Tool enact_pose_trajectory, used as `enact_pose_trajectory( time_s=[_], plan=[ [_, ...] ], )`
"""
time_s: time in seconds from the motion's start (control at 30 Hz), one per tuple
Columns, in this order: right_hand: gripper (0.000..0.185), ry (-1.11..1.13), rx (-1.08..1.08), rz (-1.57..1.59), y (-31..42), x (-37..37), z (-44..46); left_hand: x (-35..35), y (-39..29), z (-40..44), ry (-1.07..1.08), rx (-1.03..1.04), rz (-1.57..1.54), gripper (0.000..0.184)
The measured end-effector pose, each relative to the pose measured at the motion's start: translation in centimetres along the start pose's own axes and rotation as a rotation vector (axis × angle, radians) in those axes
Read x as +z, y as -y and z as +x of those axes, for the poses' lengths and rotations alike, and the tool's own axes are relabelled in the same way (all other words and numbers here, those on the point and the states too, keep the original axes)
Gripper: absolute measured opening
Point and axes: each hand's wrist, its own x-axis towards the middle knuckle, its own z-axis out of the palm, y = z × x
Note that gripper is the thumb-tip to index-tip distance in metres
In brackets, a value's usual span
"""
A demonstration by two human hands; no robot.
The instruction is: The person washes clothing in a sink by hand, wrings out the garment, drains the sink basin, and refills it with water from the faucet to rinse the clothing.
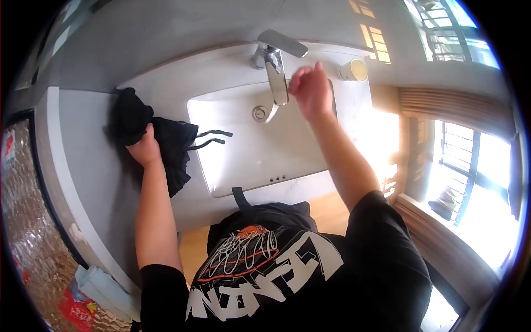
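Note:
My left hand (145, 146) is closed on a bunched black cloth garment (172, 141) at the left side of the washbasin. Two dark drawstrings hang from the cloth over the basin's left rim. Beside the chrome faucet (276, 74), on its right, is my right hand (313, 93), with fingers curled in and thumb raised. It looks slightly blurred, and I see nothing in it. A pale streak shows below the spout; whether it is running water I cannot tell. The white basin (298, 141) has a round drain (259, 113) near the spout.
A pale paper cup (354, 70) stands on the counter right of the faucet. A wall borders the counter at the left, with a light-blue cloth (105, 290) beyond it. At the right is a bright window (470, 160) with bars.

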Motion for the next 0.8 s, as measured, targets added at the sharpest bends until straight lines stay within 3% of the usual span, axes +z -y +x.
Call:
enact_pose_trajectory(
  time_s=[0.07,0.13,0.17,0.23,0.33,0.37,0.47,0.6,0.7,0.8],
  plan=[
    [0.043,-0.421,0.290,-0.219,-4.5,-2.0,-1.1,-0.2,-0.4,-0.3,-0.002,0.016,-0.012,0.046],
    [0.040,-0.432,0.622,-0.168,-8.7,-2.2,-2.1,-0.1,-0.5,-0.2,-0.023,0.061,-0.006,0.046],
    [0.041,-0.331,0.633,-0.290,-10.4,-2.1,-1.9,-0.1,0.8,-0.1,-0.085,0.090,0.132,0.046],
    [0.047,-0.134,0.643,-0.517,-13.1,-2.4,-2.0,-0.3,1.0,-0.1,-0.057,0.046,0.106,0.046],
    [0.067,-0.105,0.184,-1.767,-15.8,-4.1,-3.8,0.0,0.9,-0.1,-0.074,0.029,0.007,0.045],
    [0.087,-0.252,0.288,-1.885,-18.0,-6.7,-3.5,0.1,1.1,-0.1,-0.096,0.027,-0.035,0.044],
    [0.091,-0.292,0.398,-2.030,-17.1,-6.4,-3.6,-0.4,1.2,-0.1,-0.002,0.055,-0.008,0.042],
    [0.092,-0.162,0.100,-1.921,-25.5,-5.6,0.1,-0.9,0.8,-0.2,0.016,0.061,0.068,0.041],
    [0.088,0.202,-0.041,-1.938,-24.6,-2.8,-1.9,-0.7,0.8,-0.2,0.007,0.000,0.040,0.041],
    [0.085,0.432,-0.012,-2.007,-21.2,-6.9,-3.7,-0.5,0.4,-0.5,-0.034,-0.054,0.019,0.040]
  ],
)
